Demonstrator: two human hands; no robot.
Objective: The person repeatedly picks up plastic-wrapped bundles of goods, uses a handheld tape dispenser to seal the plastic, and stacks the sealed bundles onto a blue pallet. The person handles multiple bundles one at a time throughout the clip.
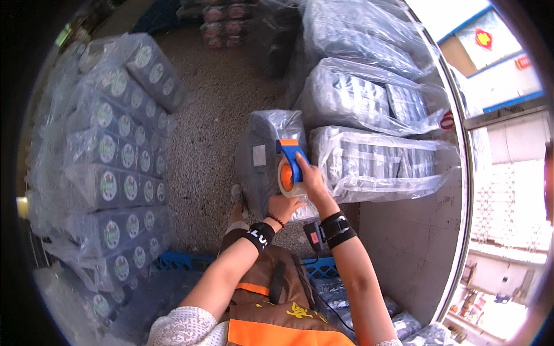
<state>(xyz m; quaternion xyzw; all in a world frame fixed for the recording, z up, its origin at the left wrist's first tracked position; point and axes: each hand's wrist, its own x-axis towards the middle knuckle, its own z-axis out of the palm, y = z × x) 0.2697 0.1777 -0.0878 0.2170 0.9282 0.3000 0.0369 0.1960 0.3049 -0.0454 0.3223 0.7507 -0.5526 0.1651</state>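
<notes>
My right hand point(312, 178) grips a blue and orange tape dispenser point(292, 160) that carries a wide roll of tape point(280, 175). Just below the roll, my left hand point(285, 208) rests at the near end of a bag; its fingers are partly hidden, so what they hold is unclear. This plastic-wrapped bundle point(259, 181) stands on the speckled floor before me, with a white label point(259, 155) on its top. The dispenser is over the bundle's right side.
Clear bags of packed goods point(368, 162) are stacked at the right beside a wall panel point(407, 242). Wrapped packs with round labels point(108, 186) form a stack at the left. Blue plastic crates point(184, 261) lie behind my legs. More packs point(227, 26) stand at the far end.
</notes>
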